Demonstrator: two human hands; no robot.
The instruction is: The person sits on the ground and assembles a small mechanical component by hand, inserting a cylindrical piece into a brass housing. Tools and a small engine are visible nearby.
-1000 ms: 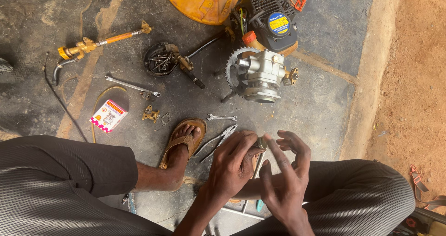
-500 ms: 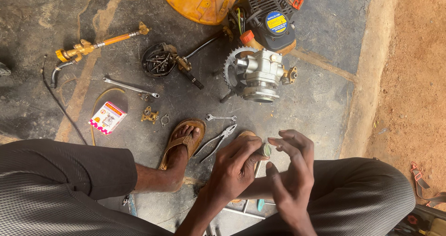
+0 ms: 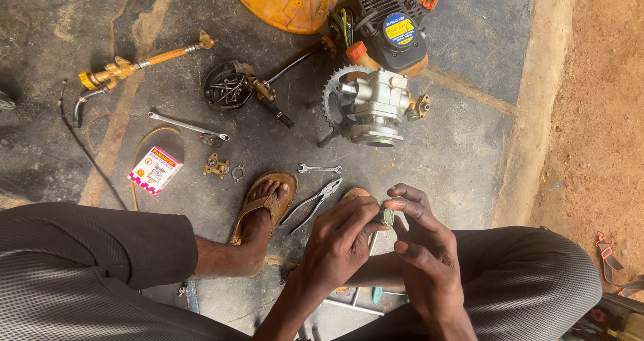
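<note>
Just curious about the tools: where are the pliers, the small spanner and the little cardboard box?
pliers (image 3: 315, 203), head view, on the crossed handles.
small spanner (image 3: 319, 169), head view, mid-shaft.
cardboard box (image 3: 155, 170), head view, top face.

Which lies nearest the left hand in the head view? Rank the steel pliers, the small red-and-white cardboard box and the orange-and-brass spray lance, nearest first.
1. Steel pliers: on the floor just above and left of the left hand.
2. Small red-and-white cardboard box: farther left, mid-floor.
3. Orange-and-brass spray lance: far upper left.
</note>
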